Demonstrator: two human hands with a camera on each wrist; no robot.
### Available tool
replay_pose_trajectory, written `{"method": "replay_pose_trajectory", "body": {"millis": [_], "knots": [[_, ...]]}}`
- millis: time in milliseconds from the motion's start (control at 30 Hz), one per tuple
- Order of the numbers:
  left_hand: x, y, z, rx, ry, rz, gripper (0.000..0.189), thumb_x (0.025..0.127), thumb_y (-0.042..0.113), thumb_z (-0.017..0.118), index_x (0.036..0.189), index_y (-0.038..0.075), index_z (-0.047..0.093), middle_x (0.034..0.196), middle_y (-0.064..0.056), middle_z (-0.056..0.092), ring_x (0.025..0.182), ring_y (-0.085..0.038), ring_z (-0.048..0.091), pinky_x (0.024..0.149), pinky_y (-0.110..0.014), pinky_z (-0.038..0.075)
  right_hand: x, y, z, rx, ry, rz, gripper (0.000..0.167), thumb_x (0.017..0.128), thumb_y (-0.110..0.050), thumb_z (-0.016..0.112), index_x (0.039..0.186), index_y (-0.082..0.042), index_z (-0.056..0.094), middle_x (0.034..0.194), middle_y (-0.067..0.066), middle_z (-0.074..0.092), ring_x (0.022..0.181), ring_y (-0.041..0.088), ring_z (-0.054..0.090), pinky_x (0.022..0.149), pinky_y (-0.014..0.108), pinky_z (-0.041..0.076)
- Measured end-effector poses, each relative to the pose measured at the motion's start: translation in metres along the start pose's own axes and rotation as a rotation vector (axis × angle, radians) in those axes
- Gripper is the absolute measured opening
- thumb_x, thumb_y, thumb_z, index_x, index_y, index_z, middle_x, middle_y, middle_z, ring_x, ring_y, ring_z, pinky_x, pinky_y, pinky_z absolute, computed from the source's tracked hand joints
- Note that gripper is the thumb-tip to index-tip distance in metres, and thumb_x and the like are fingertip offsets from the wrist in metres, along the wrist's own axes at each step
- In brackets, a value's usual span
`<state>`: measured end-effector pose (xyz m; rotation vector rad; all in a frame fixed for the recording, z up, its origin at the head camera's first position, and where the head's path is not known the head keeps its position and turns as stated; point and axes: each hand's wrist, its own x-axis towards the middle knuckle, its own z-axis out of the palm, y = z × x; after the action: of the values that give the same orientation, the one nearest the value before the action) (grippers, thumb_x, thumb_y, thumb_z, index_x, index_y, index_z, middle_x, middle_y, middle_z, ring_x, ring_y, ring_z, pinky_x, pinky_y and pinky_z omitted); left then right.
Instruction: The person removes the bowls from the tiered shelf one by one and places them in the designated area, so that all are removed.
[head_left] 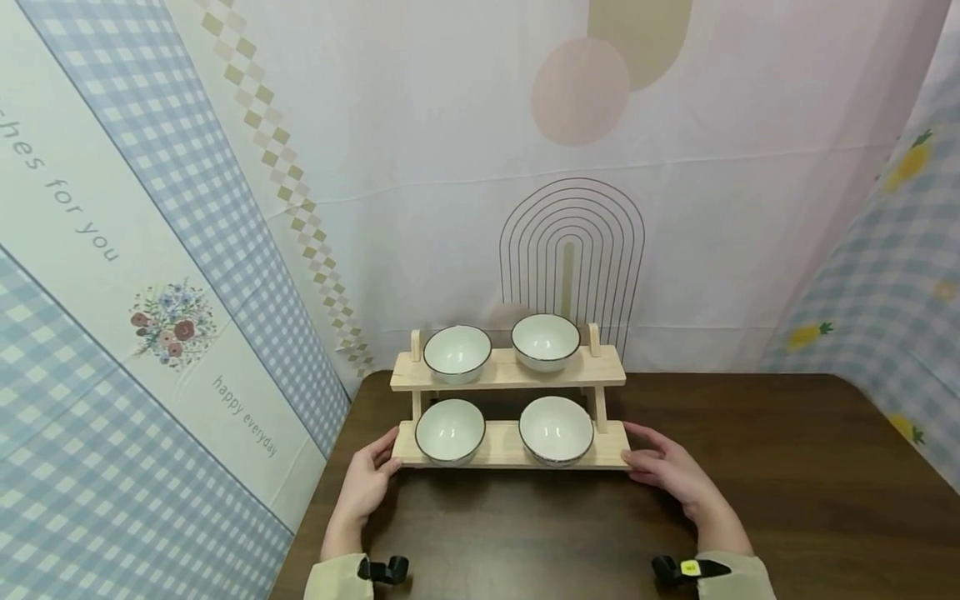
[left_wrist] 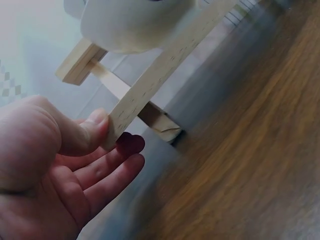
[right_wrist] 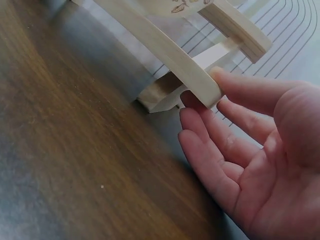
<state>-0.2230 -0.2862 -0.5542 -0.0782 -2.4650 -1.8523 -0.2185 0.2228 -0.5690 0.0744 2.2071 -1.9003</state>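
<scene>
A two-tier pale wooden rack (head_left: pixel 502 451) stands on the dark table, with two white dark-rimmed bowls on each shelf. On the upper shelf are a left bowl (head_left: pixel 457 353) and a right bowl (head_left: pixel 546 341); below are another left bowl (head_left: pixel 451 431) and right bowl (head_left: pixel 557 429). My left hand (head_left: pixel 367 477) grips the left end of the lower shelf, thumb on top and fingers beneath, as the left wrist view shows. At the opposite end, my right hand (head_left: pixel 670 469) pinches the shelf board (right_wrist: pixel 170 55) between thumb and fingers.
The brown wooden table (head_left: pixel 495 533) extends in front of the rack and to its right. Behind it hangs a pale patterned cloth (head_left: pixel 420 233). A blue checked cloth (head_left: pixel 225 250) borders the left side, and another cloth with pineapple prints (head_left: pixel 862 300) the right.
</scene>
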Motion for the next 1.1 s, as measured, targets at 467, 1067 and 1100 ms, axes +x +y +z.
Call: {"method": "replay_pose_trajectory", "body": {"millis": [467,1067,1100], "knots": [[0.006,0.001,0.016,-0.013,0.026,-0.004,0.055,0.105,-0.015,0.051,0.159,-0.009,0.041,0.153,-0.034,0.050,0.135,-0.041,0.056,0.099,-0.030,0.055,0.008,-0.005,0.000,-0.060,0.072,-0.015,0.065,0.110,-0.027,0.065,0.162,0.002,0.040,0.130,0.025,0.069,0.112,0.028,0.071,0.092,0.039,0.062],[0.013,0.008,0.031,-0.020,0.081,-0.045,0.055,0.106,-0.002,0.062,0.157,-0.010,0.043,0.155,-0.032,0.050,0.136,-0.042,0.057,0.090,-0.024,0.056,0.030,-0.015,-0.019,-0.154,0.085,0.011,0.071,0.108,-0.043,0.065,0.158,0.002,0.046,0.141,0.027,0.063,0.117,0.029,0.068,0.092,0.041,0.061],[0.014,0.008,0.032,-0.022,0.088,-0.046,0.055,0.106,-0.001,0.063,0.157,-0.010,0.044,0.154,-0.032,0.051,0.135,-0.041,0.058,0.090,-0.024,0.056,0.031,-0.017,-0.021,-0.171,0.098,0.009,0.071,0.108,-0.046,0.064,0.158,0.000,0.046,0.145,0.027,0.060,0.119,0.030,0.066,0.093,0.041,0.061]]}}
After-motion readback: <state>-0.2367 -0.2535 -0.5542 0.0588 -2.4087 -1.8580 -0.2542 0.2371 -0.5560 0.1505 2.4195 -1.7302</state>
